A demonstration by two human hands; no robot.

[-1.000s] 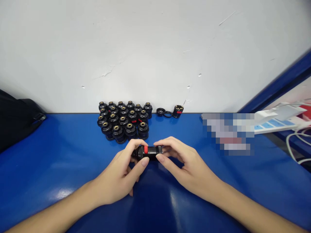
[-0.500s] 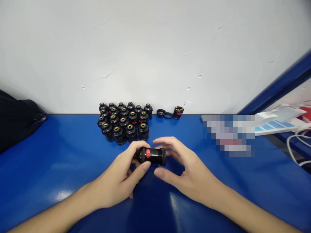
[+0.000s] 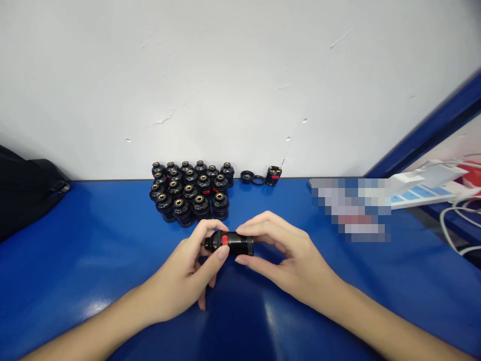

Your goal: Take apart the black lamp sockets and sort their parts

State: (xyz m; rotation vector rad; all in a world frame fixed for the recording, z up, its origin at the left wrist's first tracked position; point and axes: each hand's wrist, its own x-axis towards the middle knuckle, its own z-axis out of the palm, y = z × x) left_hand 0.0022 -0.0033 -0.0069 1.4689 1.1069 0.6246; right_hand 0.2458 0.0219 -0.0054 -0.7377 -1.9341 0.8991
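Observation:
My left hand is closed on the rear part of a black cylindrical cable connector, thumb below and forefinger over the top. The connector lies sideways above the table, its small nozzle end to the left and a red latch near the middle. Around its ribbed right end curve the fingers and thumb of my right hand, closed on it from both sides. Part of that end is hidden by the fingers. Beyond the hands stand several similar black connectors, upright in a cluster with brass-coloured inserts on top.
Against the white wall are a black cap with a ring and a short black connector body with a red tab. At right on the blue table lie a blurred-out item, a power strip and white cables. A black bag sits at left.
My right hand has closed from a spread grip onto the connector's ribbed end. The connector has shifted slightly left, still in my left hand.

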